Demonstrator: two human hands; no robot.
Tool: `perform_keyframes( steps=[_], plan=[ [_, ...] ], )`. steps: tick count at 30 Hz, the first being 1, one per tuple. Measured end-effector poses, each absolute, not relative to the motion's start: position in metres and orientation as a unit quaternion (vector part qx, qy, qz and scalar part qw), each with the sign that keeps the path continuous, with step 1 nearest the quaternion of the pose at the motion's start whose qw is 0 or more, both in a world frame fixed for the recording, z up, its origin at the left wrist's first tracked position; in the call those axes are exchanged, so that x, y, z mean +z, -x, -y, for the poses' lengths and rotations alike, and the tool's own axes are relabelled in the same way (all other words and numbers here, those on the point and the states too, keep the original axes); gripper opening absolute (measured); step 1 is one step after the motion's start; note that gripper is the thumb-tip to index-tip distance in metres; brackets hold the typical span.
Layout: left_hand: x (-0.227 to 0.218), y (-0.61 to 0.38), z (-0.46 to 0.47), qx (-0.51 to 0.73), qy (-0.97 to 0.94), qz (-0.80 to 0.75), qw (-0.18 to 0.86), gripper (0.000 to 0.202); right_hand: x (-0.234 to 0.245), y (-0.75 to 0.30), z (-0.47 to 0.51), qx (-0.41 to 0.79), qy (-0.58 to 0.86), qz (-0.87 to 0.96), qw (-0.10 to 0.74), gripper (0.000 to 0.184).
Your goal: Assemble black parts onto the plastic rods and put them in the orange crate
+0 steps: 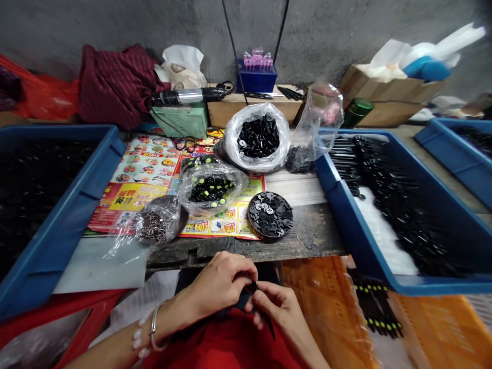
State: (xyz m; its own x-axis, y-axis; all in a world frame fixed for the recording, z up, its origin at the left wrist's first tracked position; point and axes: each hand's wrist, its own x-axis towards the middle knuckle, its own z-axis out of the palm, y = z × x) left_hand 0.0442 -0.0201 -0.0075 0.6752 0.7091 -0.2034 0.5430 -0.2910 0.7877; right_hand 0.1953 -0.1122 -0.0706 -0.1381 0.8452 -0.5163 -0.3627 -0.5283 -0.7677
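Low in the view, over a red cloth on my lap, my two hands meet. My left hand (219, 284), with bracelets on the wrist, is closed in a pinch on a small black part (250, 288). My right hand (277, 306) is closed too and grips the same long black piece, which sticks down past its fingers. Just beyond them on the worn bench stands a round dish of small black washers (270, 213).
Blue trays of black parts flank the bench, left (57, 225) and right (346, 205). Plastic bags hold black parts (258, 137), black-and-yellow parts (210, 188) and small metal springs (156, 225). An orange crate (326, 307) with finished pieces sits at lower right.
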Motion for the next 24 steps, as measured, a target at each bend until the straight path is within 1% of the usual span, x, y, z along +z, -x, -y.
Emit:
perform_keyframes(
  steps=[16, 24],
  plan=[
    [-0.0042, -0.0451, 0.0210, 0.088, -0.807, -0.393, 0.432, 0.023, -0.0714, -0.1968, 0.1117, 0.719, 0.498, 0.232, 0.425, 0.049],
    [-0.0064, -0.0448, 0.0204, 0.084, -0.809, -0.393, 0.429, 0.024, -0.0726, -0.1945, 0.1137, 0.720, 0.503, 0.223, 0.423, 0.052]
  ],
)
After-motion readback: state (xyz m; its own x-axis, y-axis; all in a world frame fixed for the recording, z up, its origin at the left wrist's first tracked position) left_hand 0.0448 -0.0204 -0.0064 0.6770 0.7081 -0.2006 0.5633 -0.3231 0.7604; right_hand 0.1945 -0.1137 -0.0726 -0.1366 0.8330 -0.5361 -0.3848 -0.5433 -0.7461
